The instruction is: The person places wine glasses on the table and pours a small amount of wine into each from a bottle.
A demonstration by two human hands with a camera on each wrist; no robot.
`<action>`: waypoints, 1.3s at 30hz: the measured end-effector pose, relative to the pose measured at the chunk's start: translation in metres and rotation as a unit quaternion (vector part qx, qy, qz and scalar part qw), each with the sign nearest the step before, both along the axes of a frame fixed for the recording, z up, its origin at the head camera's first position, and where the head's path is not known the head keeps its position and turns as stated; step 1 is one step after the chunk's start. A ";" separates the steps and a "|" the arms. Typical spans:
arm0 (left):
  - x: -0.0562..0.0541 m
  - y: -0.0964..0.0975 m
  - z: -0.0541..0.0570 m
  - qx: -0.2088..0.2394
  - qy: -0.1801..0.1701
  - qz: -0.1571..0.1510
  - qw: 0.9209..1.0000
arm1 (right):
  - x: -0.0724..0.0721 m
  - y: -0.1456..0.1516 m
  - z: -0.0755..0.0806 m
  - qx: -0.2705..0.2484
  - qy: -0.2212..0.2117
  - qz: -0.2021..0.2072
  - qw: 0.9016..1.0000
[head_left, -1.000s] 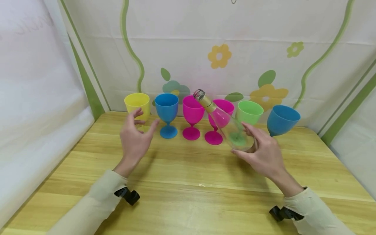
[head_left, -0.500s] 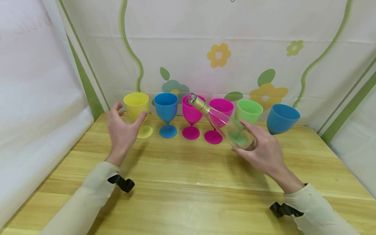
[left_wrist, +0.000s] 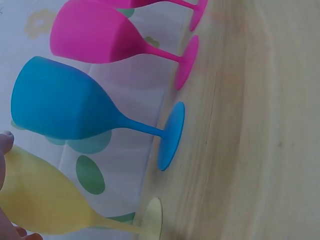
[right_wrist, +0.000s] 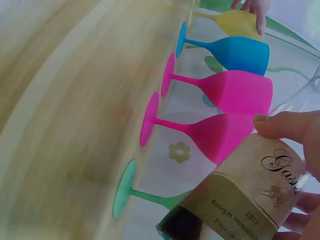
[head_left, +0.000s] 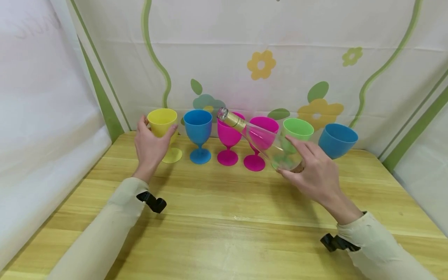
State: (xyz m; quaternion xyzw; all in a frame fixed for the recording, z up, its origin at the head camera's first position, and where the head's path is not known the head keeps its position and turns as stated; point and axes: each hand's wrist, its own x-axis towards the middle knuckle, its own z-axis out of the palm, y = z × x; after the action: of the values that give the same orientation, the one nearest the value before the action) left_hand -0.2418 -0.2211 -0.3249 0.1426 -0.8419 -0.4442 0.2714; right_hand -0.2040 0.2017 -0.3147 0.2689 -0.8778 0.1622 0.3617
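My left hand (head_left: 151, 148) is around the bowl of a yellow goblet (head_left: 162, 127), thumb on the near side and fingers at its left and behind. The goblet's round foot is at the table top. In the left wrist view the thumb tip (left_wrist: 6, 142) lies at the yellow bowl's edge. My right hand (head_left: 315, 173) grips a clear glass wine bottle (head_left: 264, 144) near its base. The bottle is tilted, its uncapped gold-banded neck pointing up and left in front of a pink goblet (head_left: 228, 136). Its printed paper label (right_wrist: 250, 187) shows in the right wrist view.
Along the back of the wooden table (head_left: 210, 233) stands a row: a blue goblet (head_left: 198, 130), two pink ones, a green goblet (head_left: 297, 128) and another blue goblet (head_left: 336, 142). The bottle overlaps several. A flowered white curtain (head_left: 217, 58) hangs close behind.
My left hand has moved from in front of the yellow goblet to its left side and closed around the bowl. The bottle's neck has swung left and tipped lower.
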 end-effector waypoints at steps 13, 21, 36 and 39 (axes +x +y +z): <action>0.008 0.001 -0.001 0.006 0.031 -0.011 0.999 | -0.003 -0.002 0.010 0.033 0.051 0.012 0.998; 0.021 0.002 -0.001 0.001 0.045 -0.033 0.998 | -0.005 -0.004 0.015 0.067 0.094 0.007 0.993; 0.043 0.011 -0.006 0.002 0.055 -0.078 0.995 | -0.013 -0.005 0.024 0.110 0.178 0.003 0.978; 0.048 0.014 -0.006 0.005 0.051 -0.084 0.995 | -0.015 -0.006 0.026 0.111 0.194 0.008 0.975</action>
State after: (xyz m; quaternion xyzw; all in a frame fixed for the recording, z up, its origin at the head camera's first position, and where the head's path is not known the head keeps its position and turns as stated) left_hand -0.1934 -0.2067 -0.3308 0.0495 -0.8335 -0.4767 0.2751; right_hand -0.2189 0.1958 -0.2890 0.3408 -0.8013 0.0116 0.4916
